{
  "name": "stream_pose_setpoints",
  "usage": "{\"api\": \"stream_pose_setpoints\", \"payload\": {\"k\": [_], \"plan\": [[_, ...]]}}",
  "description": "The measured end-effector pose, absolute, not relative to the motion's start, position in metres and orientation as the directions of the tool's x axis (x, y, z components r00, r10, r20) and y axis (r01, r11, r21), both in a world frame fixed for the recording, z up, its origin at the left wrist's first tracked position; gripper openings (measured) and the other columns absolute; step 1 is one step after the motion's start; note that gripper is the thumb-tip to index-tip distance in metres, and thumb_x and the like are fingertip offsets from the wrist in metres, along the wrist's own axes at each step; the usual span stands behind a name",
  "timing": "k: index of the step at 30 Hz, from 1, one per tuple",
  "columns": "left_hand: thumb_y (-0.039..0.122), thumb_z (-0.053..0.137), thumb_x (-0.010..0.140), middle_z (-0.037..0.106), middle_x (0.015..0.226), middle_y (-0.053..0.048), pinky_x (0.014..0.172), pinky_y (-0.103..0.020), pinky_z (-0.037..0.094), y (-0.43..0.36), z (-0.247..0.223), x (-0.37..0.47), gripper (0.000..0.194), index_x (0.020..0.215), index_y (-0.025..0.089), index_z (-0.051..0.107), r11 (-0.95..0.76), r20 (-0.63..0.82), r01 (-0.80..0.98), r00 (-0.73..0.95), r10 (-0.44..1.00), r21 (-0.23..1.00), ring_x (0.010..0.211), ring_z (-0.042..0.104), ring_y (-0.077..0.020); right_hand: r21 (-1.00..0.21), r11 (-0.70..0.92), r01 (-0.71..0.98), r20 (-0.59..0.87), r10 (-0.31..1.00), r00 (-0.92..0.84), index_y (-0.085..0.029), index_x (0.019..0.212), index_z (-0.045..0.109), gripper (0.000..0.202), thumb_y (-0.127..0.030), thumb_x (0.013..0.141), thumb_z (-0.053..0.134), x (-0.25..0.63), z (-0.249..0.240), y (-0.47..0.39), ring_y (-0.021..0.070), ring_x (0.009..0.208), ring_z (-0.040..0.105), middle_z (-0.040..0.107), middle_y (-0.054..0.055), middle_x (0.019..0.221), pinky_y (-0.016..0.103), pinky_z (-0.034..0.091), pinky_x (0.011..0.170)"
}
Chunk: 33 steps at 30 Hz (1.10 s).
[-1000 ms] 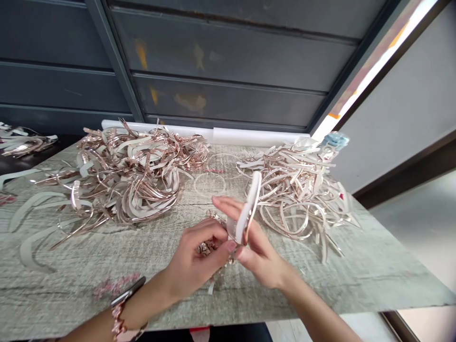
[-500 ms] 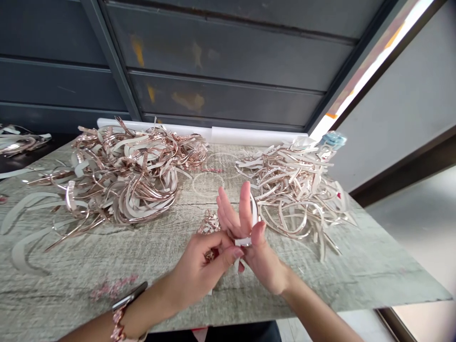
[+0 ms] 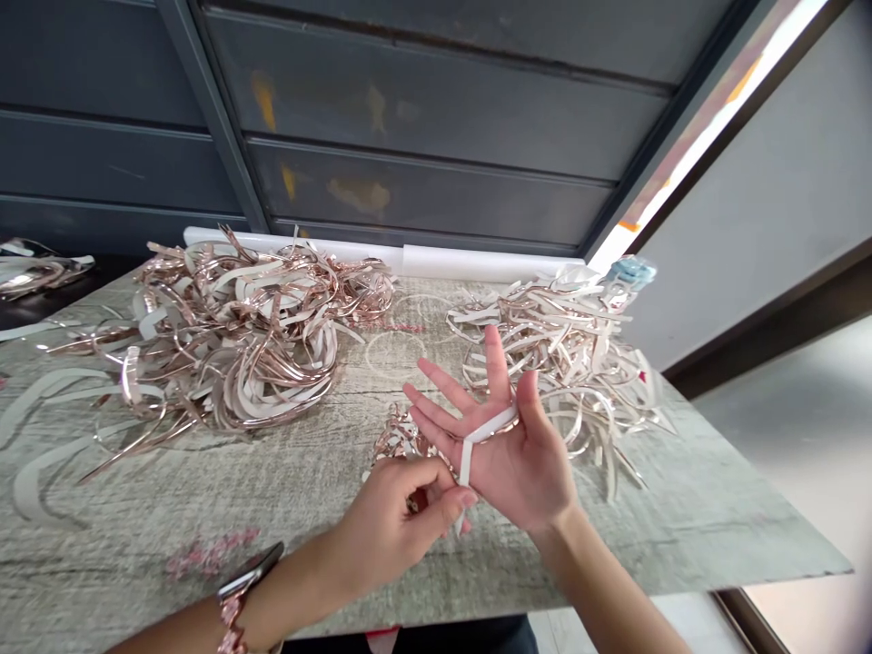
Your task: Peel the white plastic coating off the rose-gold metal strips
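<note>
My left hand (image 3: 401, 509) pinches one end of a thin white strip (image 3: 490, 424) between thumb and forefinger. That strip crosses the palm of my right hand (image 3: 514, 454), bends sharply near the base of the fingers and runs down to the pinch. Palm up, my right hand is open, its fingers and thumb spread apart. Whether the strip goes on round the back of it is hidden. Just behind my left hand lies a small bunch of crinkled rose-gold strips (image 3: 401, 431), partly covered by my fingers.
A large tangled pile of rose-gold and white strips (image 3: 272, 309) lies on the left of the wood-patterned table (image 3: 286, 509). Another pile (image 3: 565, 336) is on the right, beside a light-blue bundle (image 3: 632, 271). A white roll (image 3: 477, 262) runs along the dark panelled wall (image 3: 442, 100).
My right hand has turned its palm up and spread its fingers. The strip now lies bent across that palm, while my left hand keeps its pinch, slightly lower.
</note>
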<state>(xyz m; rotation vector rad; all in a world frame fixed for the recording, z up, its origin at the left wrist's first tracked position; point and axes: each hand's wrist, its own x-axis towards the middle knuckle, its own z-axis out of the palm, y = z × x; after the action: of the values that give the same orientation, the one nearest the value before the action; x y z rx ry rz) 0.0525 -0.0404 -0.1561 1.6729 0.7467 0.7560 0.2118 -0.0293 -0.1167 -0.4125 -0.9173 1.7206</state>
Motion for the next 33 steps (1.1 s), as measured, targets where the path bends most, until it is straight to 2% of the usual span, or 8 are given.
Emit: {"api": "stream_pose_setpoints", "payload": {"k": [7, 12, 16, 20, 23, 26, 29, 33], "plan": [[0.030, 0.060, 0.098, 0.070, 0.065, 0.000, 0.057, -0.023, 0.040, -0.041, -0.161, 0.047, 0.028, 0.073, 0.018, 0.062, -0.475, 0.327, 0.115, 0.585, 0.742, 0.873, 0.054, 0.054, -0.0093, -0.751, -0.035, -0.659, 0.189, 0.945, -0.266, -0.057, 0.154, -0.012, 0.064, -0.072, 0.099, 0.016, 0.224, -0.109, -0.021, 0.0293, 0.131, 0.061, 0.060, 0.001, 0.148, 0.067, 0.026, 0.116], [0.048, 0.047, 0.102, 0.071, 0.093, -0.007, 0.068, -0.029, 0.042, -0.036, -0.165, 0.033, 0.033, 0.107, 0.021, 0.066, -0.655, 0.644, -0.056, 0.263, 0.718, 0.754, 0.082, 0.061, -0.0187, -0.737, 0.082, -0.671, 0.302, 0.928, -0.219, -0.060, 0.154, -0.004, 0.057, -0.069, 0.100, 0.010, 0.220, -0.109, -0.023, 0.0235, 0.143, 0.048, 0.062, -0.004, 0.145, 0.062, 0.015, 0.122], [0.039, 0.054, 0.100, 0.070, 0.089, -0.005, 0.081, -0.033, 0.042, -0.028, -0.153, 0.036, 0.023, 0.093, 0.021, 0.067, -0.567, 0.492, 0.195, 0.327, 0.807, 0.800, 0.087, 0.059, -0.0206, -0.834, 0.070, -0.547, 0.336, 0.851, -0.403, -0.059, 0.155, 0.011, 0.057, -0.071, 0.099, 0.016, 0.215, -0.116, -0.033, 0.0233, 0.152, 0.032, 0.050, -0.007, 0.156, 0.058, 0.016, 0.124], [0.039, 0.055, 0.100, 0.062, 0.061, 0.001, 0.062, -0.027, 0.040, -0.026, -0.148, 0.041, 0.031, 0.078, 0.018, 0.064, -0.370, 0.235, 0.158, 0.538, 0.809, 0.915, 0.060, 0.053, -0.0139, -0.948, 0.132, -0.289, 0.278, 0.785, -0.554, -0.054, 0.155, 0.026, 0.073, -0.082, 0.088, 0.034, 0.217, -0.125, -0.040, 0.0315, 0.152, 0.033, 0.038, -0.006, 0.164, 0.055, 0.032, 0.119], [0.042, 0.052, 0.102, 0.063, 0.063, 0.002, 0.055, -0.024, 0.039, -0.028, -0.149, 0.039, 0.032, 0.085, 0.019, 0.066, -0.252, 0.194, 0.008, 0.616, 0.763, 0.968, 0.054, 0.052, -0.0112, -0.977, 0.135, -0.162, 0.207, 0.762, -0.614, -0.045, 0.157, 0.026, 0.087, -0.081, 0.082, 0.053, 0.219, -0.129, -0.041, 0.0378, 0.147, 0.039, 0.025, -0.003, 0.169, 0.039, 0.061, 0.083], [0.041, 0.048, 0.104, 0.064, 0.064, 0.001, 0.055, -0.022, 0.041, -0.031, -0.151, 0.038, 0.034, 0.085, 0.019, 0.066, -0.258, 0.234, -0.053, 0.628, 0.742, 0.965, 0.055, 0.054, -0.0107, -0.991, 0.095, -0.092, 0.131, 0.799, -0.586, -0.050, 0.158, 0.015, 0.072, -0.074, 0.094, 0.040, 0.215, -0.131, -0.041, 0.0327, 0.142, 0.047, 0.018, -0.007, 0.170, 0.026, 0.059, 0.062], [0.036, 0.044, 0.106, 0.069, 0.067, -0.001, 0.062, -0.023, 0.047, -0.033, -0.152, 0.041, 0.035, 0.085, 0.018, 0.066, -0.294, 0.273, -0.073, 0.629, 0.728, 0.953, 0.062, 0.063, -0.0123, -0.981, 0.031, -0.192, 0.123, 0.865, -0.486, -0.053, 0.158, 0.003, 0.073, -0.078, 0.093, 0.025, 0.206, -0.130, -0.041, 0.0300, 0.144, 0.046, 0.033, -0.004, 0.166, 0.033, 0.061, 0.077], [0.027, 0.044, 0.104, 0.071, 0.071, -0.003, 0.068, -0.026, 0.046, -0.034, -0.155, 0.047, 0.034, 0.078, 0.018, 0.065, -0.536, 0.399, 0.014, 0.650, 0.646, 0.844, 0.067, 0.065, -0.0149, -0.898, -0.022, -0.439, 0.171, 0.902, -0.396, -0.048, 0.160, 0.008, 0.079, -0.081, 0.091, 0.025, 0.199, -0.126, -0.038, 0.0322, 0.134, 0.057, 0.055, 0.005, 0.153, 0.050, 0.050, 0.104]]}}
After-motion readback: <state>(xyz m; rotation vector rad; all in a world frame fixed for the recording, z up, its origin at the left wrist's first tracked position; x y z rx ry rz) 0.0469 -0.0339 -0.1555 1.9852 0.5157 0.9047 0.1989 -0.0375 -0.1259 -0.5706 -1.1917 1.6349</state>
